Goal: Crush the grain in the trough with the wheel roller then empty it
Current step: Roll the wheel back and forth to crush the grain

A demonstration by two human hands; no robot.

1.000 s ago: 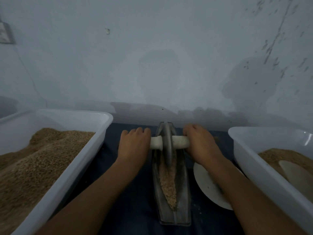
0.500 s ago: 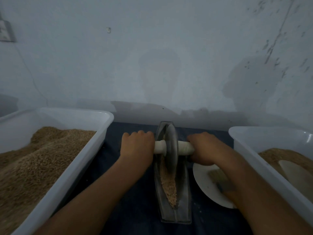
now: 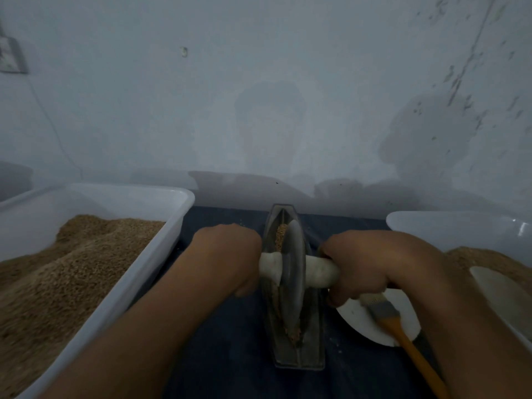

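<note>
Trough (image 3: 299,351) sits lengthwise on the dark blue surface (image 3: 227,367), narrow metal boat shape, far tip near the wall. All places below given w/ respect to the trough.

Wheel roller (image 3: 294,272) stands upright in the trough's channel, about mid-length, disc edge down in the groove. Its white axle handle (image 3: 319,273) sticks out both sides, crosswise to the trough.

Left hand (image 3: 227,259) just left of the trough, fingers curled round the left end of the handle, knuckles up. Right hand (image 3: 365,266) just right of the trough, also wrapped round the handle's right end. Both hands hold it firmly, wheel between them.

Grain (image 3: 292,331) lies in the channel: brown bits at the near end under the wheel's rim, & a small patch at the far end beyond the wheel.

Left of the trough: big white tub (image 3: 149,254) heaped w/ brown grain. Right of the trough: white plate (image 3: 359,318) w/ a brush (image 3: 394,321) on it, orange handle pointing toward the camera, partly under the right wrist. Further right, 2nd white tub (image 3: 449,228) w/ grain & a pale scoop-like piece in it.
</note>
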